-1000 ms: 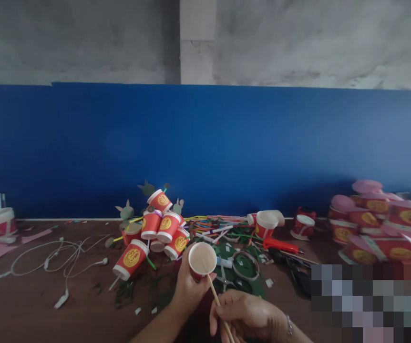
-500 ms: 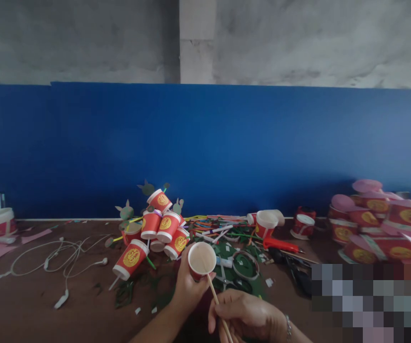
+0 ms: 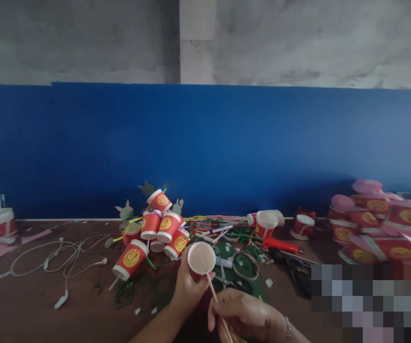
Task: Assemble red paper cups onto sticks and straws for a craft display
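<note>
Wooden stick [image 3: 217, 305] sits pinched in your right hand [image 3: 246, 317] at the lower edge of view, its far end meeting the side of the red paper cup [image 3: 200, 261]. Your left hand [image 3: 188, 288] is wrapped around that cup, holding it above the table [image 3: 48, 309] with its white mouth turned toward you. Just behind lie scissors [image 3: 243, 267] on green scraps. Farther back, a pile of red cups [image 3: 155, 228] rests left of centre, with white earphones [image 3: 58, 257] well to its left.
</note>
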`<state>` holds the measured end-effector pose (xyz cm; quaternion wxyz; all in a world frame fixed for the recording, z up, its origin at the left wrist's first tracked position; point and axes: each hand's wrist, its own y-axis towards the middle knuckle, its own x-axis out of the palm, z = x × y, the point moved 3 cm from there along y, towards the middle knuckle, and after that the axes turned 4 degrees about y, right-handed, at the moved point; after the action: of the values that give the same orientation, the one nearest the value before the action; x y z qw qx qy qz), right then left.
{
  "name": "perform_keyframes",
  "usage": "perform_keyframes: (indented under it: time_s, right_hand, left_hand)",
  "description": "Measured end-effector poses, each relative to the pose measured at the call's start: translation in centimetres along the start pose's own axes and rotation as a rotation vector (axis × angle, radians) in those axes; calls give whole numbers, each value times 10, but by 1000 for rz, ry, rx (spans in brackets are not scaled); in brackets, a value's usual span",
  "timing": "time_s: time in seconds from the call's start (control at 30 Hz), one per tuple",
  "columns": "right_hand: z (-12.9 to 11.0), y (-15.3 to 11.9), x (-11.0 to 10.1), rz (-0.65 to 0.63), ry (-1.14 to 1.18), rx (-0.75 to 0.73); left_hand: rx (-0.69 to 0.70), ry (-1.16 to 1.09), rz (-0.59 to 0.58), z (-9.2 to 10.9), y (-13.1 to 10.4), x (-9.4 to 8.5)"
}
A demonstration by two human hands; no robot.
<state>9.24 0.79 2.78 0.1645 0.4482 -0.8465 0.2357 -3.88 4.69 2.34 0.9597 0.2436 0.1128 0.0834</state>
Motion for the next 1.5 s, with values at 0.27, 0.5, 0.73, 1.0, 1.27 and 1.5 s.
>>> perform_keyframes:
  time_s: [0.27,0.5,0.73,1.0,1.27,1.5]
  right_hand:
    - [-2,2,8,60,28,-39]
    - [-3,6,11,98,60,-68]
    - [0,9,9,86,79,-125]
    - [-6,6,6,118,-16,-198]
    - [-6,4,7,120,-26,-175]
    - [-6,4,7,116,10,-167]
  left_hand:
    - [21,9,40,2,3,-3]
    - [49,-23,42,3,4,-4]
    - [68,-5,69,-3,5,-4]
    - [-32,-57,74,-14,5,-2]
    - [-29,-40,97,-15,5,-2]
    - [-32,-34,100,-13,6,-2]
